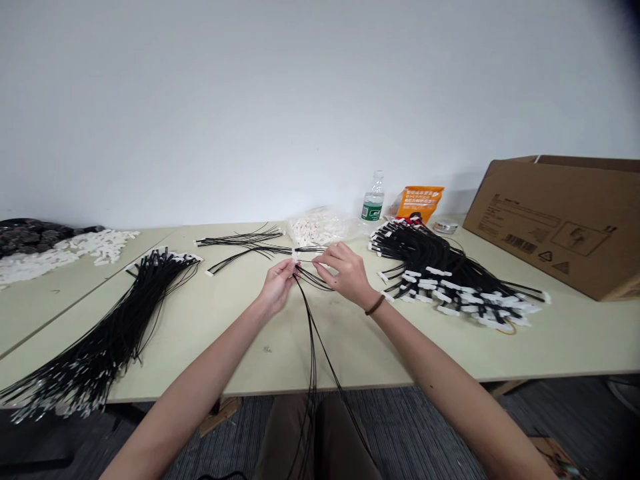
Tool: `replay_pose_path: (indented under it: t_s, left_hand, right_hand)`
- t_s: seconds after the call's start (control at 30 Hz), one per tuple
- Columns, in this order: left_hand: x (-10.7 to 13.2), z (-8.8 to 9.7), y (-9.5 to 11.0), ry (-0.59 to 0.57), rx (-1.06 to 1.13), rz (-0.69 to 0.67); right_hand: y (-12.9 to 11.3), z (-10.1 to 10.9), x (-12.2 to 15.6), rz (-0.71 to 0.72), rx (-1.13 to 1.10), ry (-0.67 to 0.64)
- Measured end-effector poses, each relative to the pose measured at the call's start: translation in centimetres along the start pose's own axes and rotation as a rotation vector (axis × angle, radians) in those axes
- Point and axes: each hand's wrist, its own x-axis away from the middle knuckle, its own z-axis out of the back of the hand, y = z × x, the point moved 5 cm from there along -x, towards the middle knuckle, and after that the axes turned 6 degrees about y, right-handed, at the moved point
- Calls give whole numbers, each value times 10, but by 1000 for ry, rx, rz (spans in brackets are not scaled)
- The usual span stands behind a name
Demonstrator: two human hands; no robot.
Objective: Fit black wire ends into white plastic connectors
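Observation:
My left hand [277, 285] is closed on a small white plastic connector [295, 255], held above the middle of the table. Thin black wires [311, 327] run from beside it down over the table's front edge and between the knees. Just to the right, my right hand [346, 273] pinches a thin wire [306, 261] close to the connector. Whether the wire's tip is inside the connector is too small to tell. More black wires [313, 279] pass beneath the right fingers. Behind the left hand lie loose wire harnesses [240, 253] with white ends.
A thick bundle of black wires [125, 313] lies at left, past white connectors [105, 247]. Finished-looking harnesses [425, 260] are heaped at right beside a cardboard box [555, 227]. Behind stand a clear bag of white pieces [320, 227], a water bottle [373, 200] and an orange packet [420, 202].

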Motion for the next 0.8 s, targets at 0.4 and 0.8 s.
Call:
replay_pose_path:
  t_s: [0.4, 0.8]
  left_hand:
    - [3, -5, -5, -52, -50, 0]
    - [3, -5, -5, -74, -87, -24]
  right_hand:
    - [-8, -10, 6, -49, 71, 50]
    - [-5, -12, 8, -128, -6, 49]
